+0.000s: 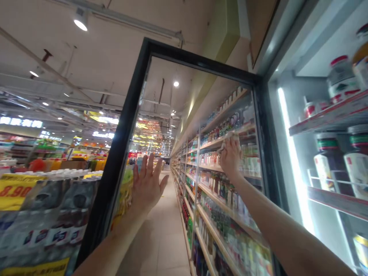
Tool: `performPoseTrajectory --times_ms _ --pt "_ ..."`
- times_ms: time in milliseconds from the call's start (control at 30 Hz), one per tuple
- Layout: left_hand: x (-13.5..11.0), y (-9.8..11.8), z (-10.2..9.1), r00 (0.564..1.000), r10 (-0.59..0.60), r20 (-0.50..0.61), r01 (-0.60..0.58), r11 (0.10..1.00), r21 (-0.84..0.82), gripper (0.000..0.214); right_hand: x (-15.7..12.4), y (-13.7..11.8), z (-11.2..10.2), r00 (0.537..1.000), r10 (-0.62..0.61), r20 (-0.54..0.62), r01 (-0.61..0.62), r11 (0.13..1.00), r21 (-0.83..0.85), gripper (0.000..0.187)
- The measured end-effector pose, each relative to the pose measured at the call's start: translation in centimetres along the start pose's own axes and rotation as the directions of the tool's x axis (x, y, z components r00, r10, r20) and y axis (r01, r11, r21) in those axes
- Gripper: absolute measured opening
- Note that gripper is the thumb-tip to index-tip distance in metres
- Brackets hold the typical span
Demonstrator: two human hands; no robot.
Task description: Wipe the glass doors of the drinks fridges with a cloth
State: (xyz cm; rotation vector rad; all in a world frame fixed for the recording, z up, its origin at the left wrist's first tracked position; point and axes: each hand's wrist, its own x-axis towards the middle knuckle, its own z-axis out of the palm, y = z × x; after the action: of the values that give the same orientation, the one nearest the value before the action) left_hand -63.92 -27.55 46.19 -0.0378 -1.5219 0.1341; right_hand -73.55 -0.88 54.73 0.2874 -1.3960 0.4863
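Glass pane (163, 96) of a door stands upright in a dark frame (198, 61), open beside a lit cabinet (297, 92). It lies directly ahead of the person, across both hands.

Progress: work on the pane appears to be in hand. The pale cloth (230, 135) is at the upper right portion of the glass, under the right hand (230, 157). No edge between treated and untreated glass can be made out, so the completed share and the remaining share cannot be determined. The cloth is well apart from the left side of the pane and from its lower portion.

Right hand: fingers drawn close together and bent over the cloth, holding it in a narrow grip, apparently against the glass. Part of the cloth projects beyond the fingers.

Left hand (148, 186): fingers extended and moderately spread, thumb pointing away to the right. It holds nothing visible. The palm faces the pane near the left frame member; it appears to rest on the glass, but contact cannot be confirmed.

Surroundings: bottles (329, 165) stand on the cabinet shelves at right. Wrapped bottle packs (54, 230) with a yellow price sign (17, 191) stand at left, outside the frame.
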Motion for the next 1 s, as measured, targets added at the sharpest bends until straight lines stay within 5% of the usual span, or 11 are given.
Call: performPoseTrajectory --times_ms 100,200,233,333,433,500,633,767,867,933,1000 --pt "0.0 -0.2 0.0 1.000 -0.009 0.002 0.009 0.999 -0.034 0.053 -1.6 -2.6 0.5 0.940 -0.317 0.126 0.313 0.948 0.053 0.055" --pt "0.0 -0.4 0.0 1.000 -0.007 0.006 0.007 0.998 -0.056 0.056 -3.3 -3.6 0.2 0.684 -0.670 0.288 0.643 0.740 0.198 0.060" --pt "0.0 -0.4 0.1 1.000 -0.006 0.010 0.007 0.998 -0.057 0.056 -3.4 -3.1 -0.1 0.683 -0.666 0.300 0.636 0.744 0.203 0.060" --pt "0.1 -0.4 0.1 1.000 -0.001 0.023 0.002 0.999 -0.053 0.058 -2.3 -0.7 -0.9 0.950 -0.242 0.196 0.238 0.970 0.045 0.054" --pt "0.1 -0.3 0.0 1.000 0.001 0.026 0.000 0.999 -0.050 0.059 -1.4 -0.6 -1.1 0.990 0.106 0.095 -0.104 0.994 -0.024 0.052" --pt "0.1 -0.3 0.0 1.000 -0.002 0.019 0.003 0.998 -0.057 0.059 -2.0 -2.2 -1.0 0.978 -0.101 0.181 0.101 0.995 0.011 0.050" --pt "0.1 -0.4 0.2 1.000 -0.005 0.012 0.006 0.997 -0.075 0.059 -3.9 -3.3 -1.0 0.710 -0.628 0.319 0.613 0.774 0.161 0.050" --pt "0.1 -0.4 0.2 0.999 -0.018 0.028 0.020 0.996 -0.087 0.059 -2.8 0.0 -1.3 0.962 -0.208 0.176 0.210 0.978 0.006 0.052" --pt "0.1 -0.3 0.2 0.999 -0.020 0.032 0.023 0.996 -0.087 0.058 -2.9 0.0 -0.9 0.996 0.059 0.066 -0.058 0.998 -0.026 0.052" --pt "0.1 -0.4 0.3 0.999 -0.021 0.027 0.023 0.996 -0.081 0.057 -4.5 -1.8 -0.6 0.987 -0.118 0.111 0.118 0.993 0.008 0.053" --pt "0.1 -0.4 0.3 0.999 -0.020 0.027 0.022 0.997 -0.079 0.057 -6.5 -3.6 -0.4 0.858 -0.480 0.184 0.466 0.877 0.116 0.053"
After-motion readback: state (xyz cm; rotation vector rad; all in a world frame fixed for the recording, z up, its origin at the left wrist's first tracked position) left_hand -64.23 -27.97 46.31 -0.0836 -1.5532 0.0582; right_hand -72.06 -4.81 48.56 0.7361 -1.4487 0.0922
